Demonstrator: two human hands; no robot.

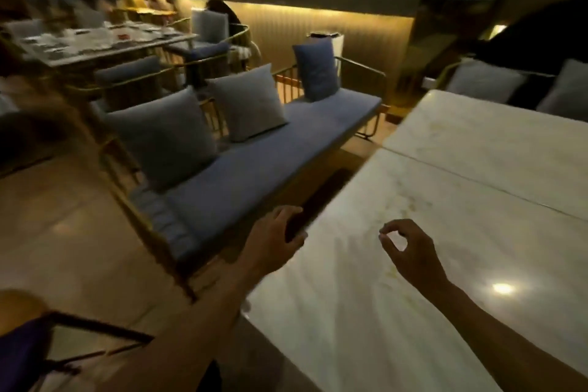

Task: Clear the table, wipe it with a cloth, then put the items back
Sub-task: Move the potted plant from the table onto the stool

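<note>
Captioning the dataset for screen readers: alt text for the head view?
Two bare hands hover at a pale marble-look table: left hand at its edge, fingers spread, right hand above the top, thumb and forefinger curled into a ring. A blue-cushioned bench with grey pillows stands left.

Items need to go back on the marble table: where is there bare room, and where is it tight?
The near slab of the marble table is bare from the right hand out to the seam; the far slab beyond the seam is bare too. The tight spot is the left edge, where the left hand sits by the blue bench.
</note>
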